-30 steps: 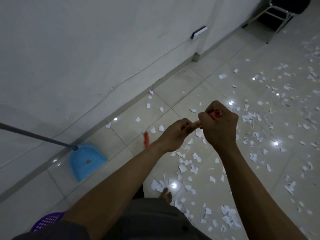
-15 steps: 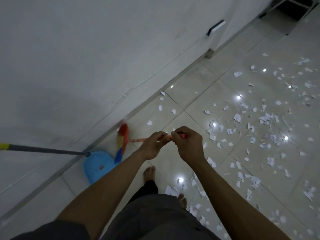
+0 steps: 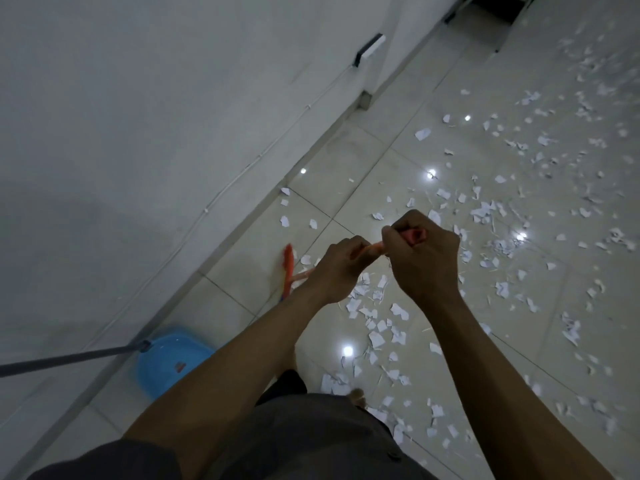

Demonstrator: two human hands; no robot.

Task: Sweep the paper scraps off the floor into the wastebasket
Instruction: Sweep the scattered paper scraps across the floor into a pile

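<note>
The tiled floor carries paper scraps strewn from one to five o'clock, with a blue dustpan at eight o'clock. The left hand and right hand both curl their fingers round the orange broom handle, its head at nine o'clock of them.

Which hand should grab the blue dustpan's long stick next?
Probably the left hand. The dustpan and its stick lie on the left side, nearer that hand. The right hand grips the top end of the broom and could steady it alone.
</note>
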